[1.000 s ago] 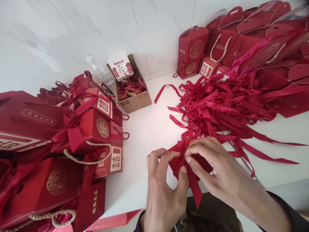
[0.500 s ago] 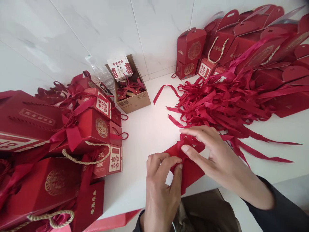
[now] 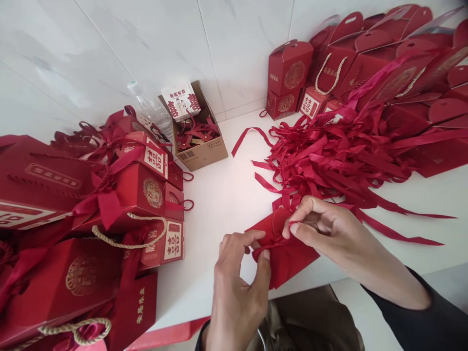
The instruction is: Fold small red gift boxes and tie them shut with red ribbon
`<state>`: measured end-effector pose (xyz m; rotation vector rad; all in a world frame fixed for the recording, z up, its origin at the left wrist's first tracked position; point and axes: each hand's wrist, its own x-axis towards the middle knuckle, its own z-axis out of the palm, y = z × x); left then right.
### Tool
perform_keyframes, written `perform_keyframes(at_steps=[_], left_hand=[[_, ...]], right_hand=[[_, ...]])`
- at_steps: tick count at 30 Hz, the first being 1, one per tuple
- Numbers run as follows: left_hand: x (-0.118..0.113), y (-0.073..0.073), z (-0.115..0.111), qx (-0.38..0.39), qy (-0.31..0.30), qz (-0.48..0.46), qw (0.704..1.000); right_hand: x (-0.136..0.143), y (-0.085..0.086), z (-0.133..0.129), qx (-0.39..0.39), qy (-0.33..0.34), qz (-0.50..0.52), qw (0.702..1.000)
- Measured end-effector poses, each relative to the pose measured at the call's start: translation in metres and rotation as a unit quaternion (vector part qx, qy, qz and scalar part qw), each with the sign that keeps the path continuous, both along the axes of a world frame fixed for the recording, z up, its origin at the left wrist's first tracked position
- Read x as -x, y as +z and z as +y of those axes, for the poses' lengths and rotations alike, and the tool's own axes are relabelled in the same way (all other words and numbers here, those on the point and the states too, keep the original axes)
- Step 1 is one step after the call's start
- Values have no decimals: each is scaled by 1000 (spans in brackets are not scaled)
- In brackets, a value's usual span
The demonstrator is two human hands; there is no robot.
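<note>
A red gift box lies near the front edge of the white table, with a red ribbon gathered and crossed over its top. My left hand is at the box's left side, its thumb and index finger closed around a loop of this ribbon. On the right, my right hand pinches a bit of red ribbon between thumb and forefinger, just above the box. Part of the box and ribbon is hidden by my fingers.
Tangled red ribbons are heaped behind my right hand. Red gift boxes crowd the back right, and more decorated boxes are stacked on the left. Against the tiled wall stands a cardboard box with printed cards in it.
My right hand has lowered slightly and gone from spread fingers to a pinch on the ribbon. The ribbon over the box is drawn tighter at its middle. My left hand has shifted slightly left.
</note>
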<state>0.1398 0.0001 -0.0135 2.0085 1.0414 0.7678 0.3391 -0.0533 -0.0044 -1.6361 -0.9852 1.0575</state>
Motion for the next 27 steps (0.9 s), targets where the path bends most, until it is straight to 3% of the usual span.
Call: perform_keyframes(at_steps=[10, 17, 22, 27], left_hand=[[-2, 3, -3, 78, 49, -31, 995], [5, 1, 4, 42, -1, -22, 999], [5, 3, 3, 55, -3, -6, 998], [1, 5, -2, 111, 81, -9, 991]], right_hand=[[-4, -2, 2, 49, -53, -18, 997], [-6, 0, -1, 24, -69, 9, 997], [-5, -5, -4, 32, -63, 68, 995], [-3, -12, -6, 31, -80, 169, 982]])
